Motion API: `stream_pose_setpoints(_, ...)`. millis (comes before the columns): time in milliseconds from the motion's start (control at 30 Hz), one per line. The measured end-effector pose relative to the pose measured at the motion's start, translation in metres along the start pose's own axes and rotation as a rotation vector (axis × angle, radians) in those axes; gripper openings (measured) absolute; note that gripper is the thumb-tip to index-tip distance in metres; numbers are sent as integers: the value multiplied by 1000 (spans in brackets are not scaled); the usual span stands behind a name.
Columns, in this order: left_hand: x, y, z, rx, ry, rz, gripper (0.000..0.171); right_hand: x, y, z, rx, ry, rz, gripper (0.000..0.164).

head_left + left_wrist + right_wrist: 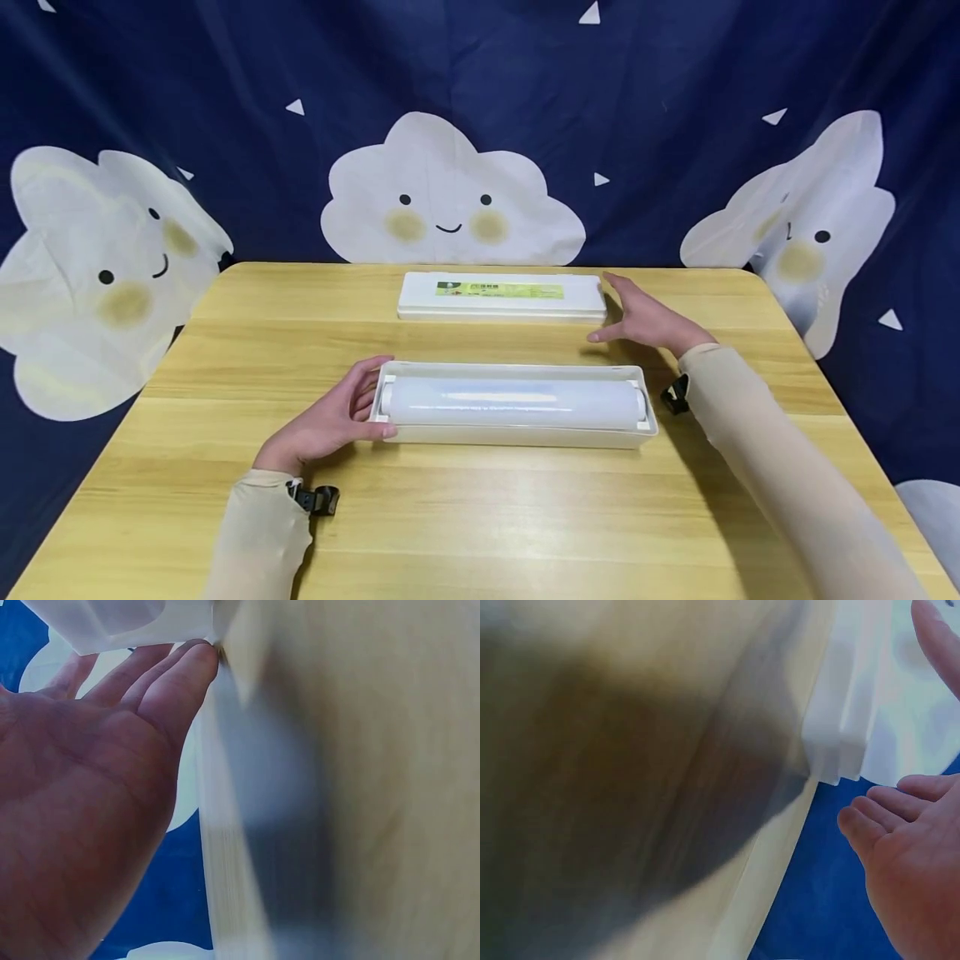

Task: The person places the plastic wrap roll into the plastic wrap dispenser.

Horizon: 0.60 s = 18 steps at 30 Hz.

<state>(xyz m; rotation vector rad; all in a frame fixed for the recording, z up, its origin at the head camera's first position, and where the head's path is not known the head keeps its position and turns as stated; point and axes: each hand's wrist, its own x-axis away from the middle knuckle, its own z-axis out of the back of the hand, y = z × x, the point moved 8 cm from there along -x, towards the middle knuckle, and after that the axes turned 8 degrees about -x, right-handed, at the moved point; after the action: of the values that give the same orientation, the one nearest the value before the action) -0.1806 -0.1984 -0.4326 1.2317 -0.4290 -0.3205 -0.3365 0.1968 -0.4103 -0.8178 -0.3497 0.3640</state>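
My left hand grips the left end of the box, thumb at its front corner; a roll lies inside. My right hand, released and spread, is just beside the lid's right end, behind the box on the surface

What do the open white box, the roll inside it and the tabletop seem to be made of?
White box: probably hard plastic with a smooth finish; its thin, even walls and rounded corners look moulded.
Roll: likely plastic film, glossy; a bright streak runs along its translucent-looking surface, but the exact type is unclear.
Tabletop: wood or wood-look laminate, satin; yellowish grain and soft reflections show.
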Motion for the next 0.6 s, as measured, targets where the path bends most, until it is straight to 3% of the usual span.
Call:
stream_pose_setpoints(300, 4, -3, 1, -3, 0, 13, 97, -33, 9, -4, -4, -41, 2, 121)
stream_pose_setpoints(600, 1, 1, 1, -21, 7, 14, 97, -46, 6, -6, 53, -55, 95, 118)
